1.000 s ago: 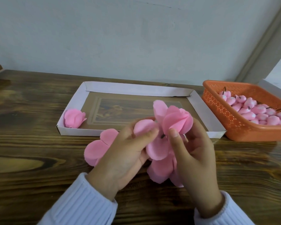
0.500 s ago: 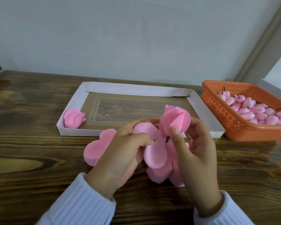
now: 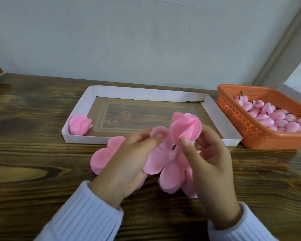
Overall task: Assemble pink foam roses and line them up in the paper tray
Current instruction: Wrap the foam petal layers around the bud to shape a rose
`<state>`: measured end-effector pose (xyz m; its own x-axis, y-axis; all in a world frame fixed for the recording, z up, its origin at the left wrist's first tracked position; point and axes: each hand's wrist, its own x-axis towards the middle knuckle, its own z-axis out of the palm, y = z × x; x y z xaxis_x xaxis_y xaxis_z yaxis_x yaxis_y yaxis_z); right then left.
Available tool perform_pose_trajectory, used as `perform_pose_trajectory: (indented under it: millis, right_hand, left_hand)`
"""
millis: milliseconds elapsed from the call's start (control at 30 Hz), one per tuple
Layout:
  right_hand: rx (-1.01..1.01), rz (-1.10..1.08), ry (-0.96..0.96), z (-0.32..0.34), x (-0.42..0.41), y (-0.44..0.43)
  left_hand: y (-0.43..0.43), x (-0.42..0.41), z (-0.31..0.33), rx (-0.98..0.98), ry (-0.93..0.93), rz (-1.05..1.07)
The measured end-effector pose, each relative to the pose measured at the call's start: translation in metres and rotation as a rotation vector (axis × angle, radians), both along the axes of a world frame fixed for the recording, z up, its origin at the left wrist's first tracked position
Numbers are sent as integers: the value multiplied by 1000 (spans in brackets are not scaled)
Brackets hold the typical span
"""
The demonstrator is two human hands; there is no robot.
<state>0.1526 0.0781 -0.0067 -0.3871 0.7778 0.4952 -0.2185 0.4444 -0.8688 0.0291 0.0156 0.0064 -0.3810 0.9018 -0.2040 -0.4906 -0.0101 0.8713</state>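
My right hand (image 3: 210, 164) pinches a rounded pink foam rose core (image 3: 186, 127) on a short dark stem, just in front of the paper tray (image 3: 142, 93). My left hand (image 3: 129, 160) holds a flat pink foam petal piece (image 3: 163, 159) against the stem, thumb and forefinger on its upper lobe. More flat pink petal pieces (image 3: 102, 157) lie on the table under and beside my left hand. One finished pink rose (image 3: 80, 125) lies in the tray's near-left corner.
An orange perforated basket (image 3: 247, 129) with several pink rose buds (image 3: 271, 117) on dark stems stands at the right, close to the tray. All this sits on a dark wooden table (image 3: 33, 136) against a pale wall. A white box edge shows at far right.
The rose core in my right hand has closed into a tighter ball and dropped slightly. My left hand has shifted its grip on the petal piece toward the stem.
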Motion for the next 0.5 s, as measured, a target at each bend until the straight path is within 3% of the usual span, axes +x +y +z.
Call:
perform_pose_trajectory:
  millis: [267,500]
  right_hand:
    - [-36,88,-17,0,0,-1]
    - [-102,63,-14,1,2,-2]
  left_hand:
    - [2,-2,1,-16,-265,-11]
    - [4,-5,0,-86,-322,38]
